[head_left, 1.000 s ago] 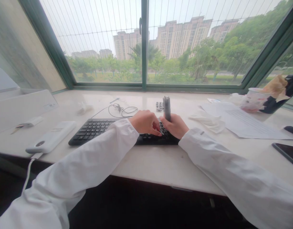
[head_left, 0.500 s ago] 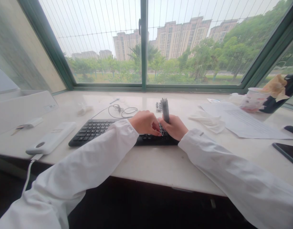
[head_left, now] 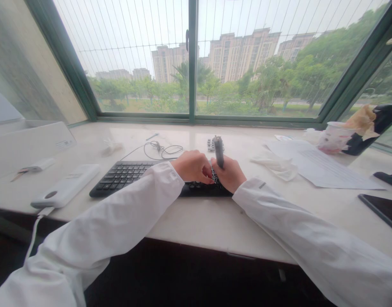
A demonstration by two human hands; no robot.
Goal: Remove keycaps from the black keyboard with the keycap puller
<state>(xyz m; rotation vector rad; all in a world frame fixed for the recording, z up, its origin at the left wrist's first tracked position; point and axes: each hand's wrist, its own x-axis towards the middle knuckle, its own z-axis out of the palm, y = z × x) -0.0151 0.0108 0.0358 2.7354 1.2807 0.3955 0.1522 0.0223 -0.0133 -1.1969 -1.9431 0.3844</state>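
Observation:
A black keyboard (head_left: 125, 175) lies near the desk's front edge, and both hands are over its right part. My right hand (head_left: 232, 172) grips a stubby dark grey tool (head_left: 219, 152), its handle standing upright and its lower end hidden by the fingers; I cannot tell its exact kind. Beside it, my left hand (head_left: 192, 167) is bent down with fingers curled together at the number keys. Whatever those fingers hold, if anything, is hidden. Several small loose keycaps (head_left: 210, 145) sit on the desk just behind the tool.
A coiled cable (head_left: 164, 149) lies behind the keyboard. On the left are a white power bank (head_left: 66, 187) with a cord and a white box (head_left: 30, 140). On the right are a crumpled tissue (head_left: 275, 166), paper sheets (head_left: 317, 164), a cup (head_left: 335, 136) and a phone (head_left: 383, 211).
The view has shifted slightly. Both hands stay at the same part of the keyboard, and the upright tool leans a little more to the left.

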